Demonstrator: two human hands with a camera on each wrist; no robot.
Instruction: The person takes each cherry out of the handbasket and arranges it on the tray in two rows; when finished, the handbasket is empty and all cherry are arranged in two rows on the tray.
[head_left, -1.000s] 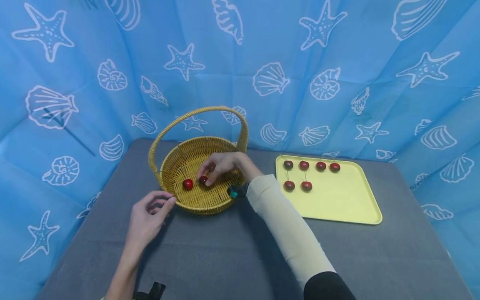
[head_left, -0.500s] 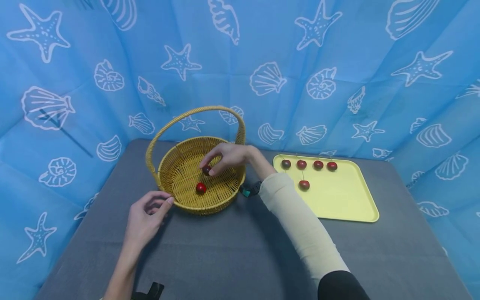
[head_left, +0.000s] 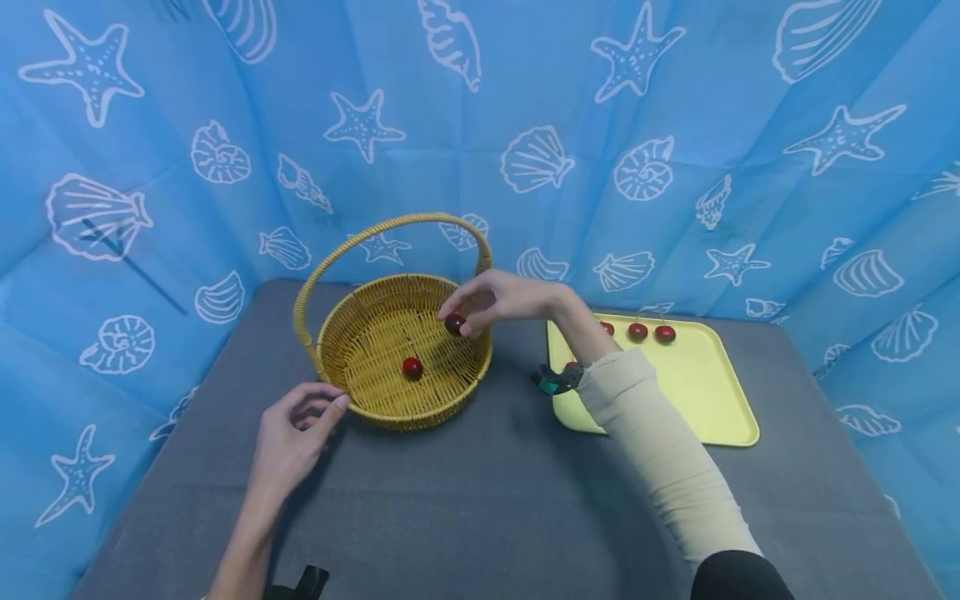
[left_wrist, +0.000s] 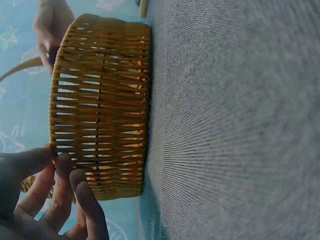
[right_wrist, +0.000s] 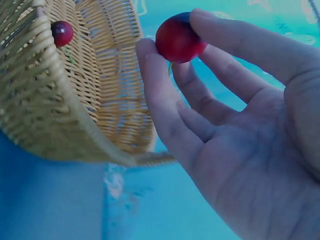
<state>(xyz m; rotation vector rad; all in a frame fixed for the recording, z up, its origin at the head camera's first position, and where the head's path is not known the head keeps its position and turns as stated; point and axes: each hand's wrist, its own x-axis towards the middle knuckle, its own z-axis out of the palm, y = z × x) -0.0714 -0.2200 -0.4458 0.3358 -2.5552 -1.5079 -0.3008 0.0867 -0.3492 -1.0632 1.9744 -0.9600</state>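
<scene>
My right hand (head_left: 513, 300) pinches a dark red cherry (head_left: 453, 324) between thumb and fingertips, over the right side of a round wicker basket (head_left: 408, 418) with a tall arched handle. The right wrist view shows the held cherry (right_wrist: 179, 42) up close, a bit of stem below it. A second cherry (head_left: 412, 368) lies on the basket's floor. At the basket's front left, my left hand (head_left: 296, 437) grips the rim between thumb and fingers. In the left wrist view, the fingertips (left_wrist: 63, 160) sit against the woven wall.
On the right stands a yellow tray (head_left: 690, 400) bearing several cherries (head_left: 637, 332), some partly covered by my right forearm. Grey cloth (head_left: 450, 517) covers the table. Behind hangs a blue curtain (head_left: 465, 108) printed with shells and starfish.
My right hand has lifted the pinched cherry from the basket's floor and carried it to the right. The other cherry has rolled to the right in the basket. My left hand has stayed put.
</scene>
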